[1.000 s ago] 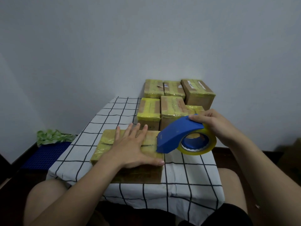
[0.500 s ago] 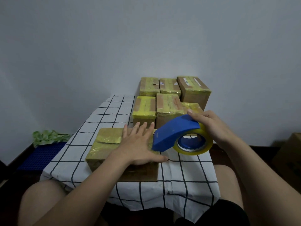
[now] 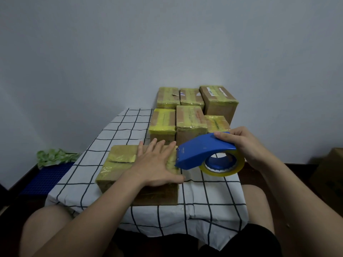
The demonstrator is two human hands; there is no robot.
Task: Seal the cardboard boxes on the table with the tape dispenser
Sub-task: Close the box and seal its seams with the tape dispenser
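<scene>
Pinned the near box [image 3: 118, 161] at the table [image 3: 213, 193] front under the flat, spread left hand [image 3: 157, 164]; gripped the tape dispenser [image 3: 202, 151] in the curled right hand [image 3: 245, 145] at the box's right edge. Risked nicked fingertips or crooked tape through slipping

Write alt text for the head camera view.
A left hand presses flat on a tape-wrapped cardboard box while the right hand holds a blue plastic tape dispenser at its right edge. Six taped boxes stand behind on the checked tablecloth.

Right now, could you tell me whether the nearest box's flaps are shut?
Shut: the nearest box has flaps flat under yellowish tape, with the left hand spread on top.
</scene>
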